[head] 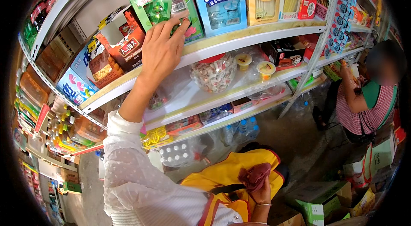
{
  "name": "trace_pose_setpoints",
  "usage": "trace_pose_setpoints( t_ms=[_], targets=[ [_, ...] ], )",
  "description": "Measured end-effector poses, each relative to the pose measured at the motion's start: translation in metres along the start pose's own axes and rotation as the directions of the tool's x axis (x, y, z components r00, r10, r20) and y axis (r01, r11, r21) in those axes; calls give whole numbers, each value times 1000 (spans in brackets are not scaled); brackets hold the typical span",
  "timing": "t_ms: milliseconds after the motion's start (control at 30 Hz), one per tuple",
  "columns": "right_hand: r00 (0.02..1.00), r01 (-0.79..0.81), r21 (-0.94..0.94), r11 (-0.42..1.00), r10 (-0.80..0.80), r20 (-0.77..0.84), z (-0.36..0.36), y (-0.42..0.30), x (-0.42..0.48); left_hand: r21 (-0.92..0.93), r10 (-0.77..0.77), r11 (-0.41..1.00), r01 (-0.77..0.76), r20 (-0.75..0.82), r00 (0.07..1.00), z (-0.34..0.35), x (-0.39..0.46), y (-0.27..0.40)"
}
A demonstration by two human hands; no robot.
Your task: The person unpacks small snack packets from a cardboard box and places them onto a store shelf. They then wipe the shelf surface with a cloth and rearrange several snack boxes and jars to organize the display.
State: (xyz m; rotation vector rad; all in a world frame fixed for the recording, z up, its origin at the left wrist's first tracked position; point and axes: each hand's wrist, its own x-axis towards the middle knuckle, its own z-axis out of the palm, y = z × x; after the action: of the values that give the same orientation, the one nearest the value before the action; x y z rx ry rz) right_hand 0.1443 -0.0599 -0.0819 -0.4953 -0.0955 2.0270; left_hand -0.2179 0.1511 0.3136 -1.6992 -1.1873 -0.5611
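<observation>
My left hand (163, 49) reaches up to the top shelf and rests its fingers against the front of a green box of candy with a cartoon frog (189, 7). That box leans at a tilt, and part of its front is hidden behind the fingers. Beside it stand a blue candy bag with a clear window (224, 4) and, on the other side, an open dark red snack carton (130, 44). Down by my lap, my right hand (261, 192) holds a crumpled maroon cloth (255, 176) over a yellow apron with red trim (224, 163).
Under the top shelf (250, 36) are a jar of wrapped candies (213, 73) and two small cups (266, 68). Bottled water packs (175, 154) stand below. At the right, a person (366, 104) handles goods near the rack. Open cartons (321, 200) crowd the floor.
</observation>
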Motion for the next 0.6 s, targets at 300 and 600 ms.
trace_pose_setpoints(
  t_ms=[300, 600],
  targets=[
    [996, 2, 3, 1000, -2, -93, 23, -1, -3, -31, 23, 999, -17, 188, 982, 1, 13, 3],
    [999, -3, -30, 1000, 2, -47, 13, -2, -4, -716, -259, 565, 411, 319, 912, 8, 5, 5]
  ],
)
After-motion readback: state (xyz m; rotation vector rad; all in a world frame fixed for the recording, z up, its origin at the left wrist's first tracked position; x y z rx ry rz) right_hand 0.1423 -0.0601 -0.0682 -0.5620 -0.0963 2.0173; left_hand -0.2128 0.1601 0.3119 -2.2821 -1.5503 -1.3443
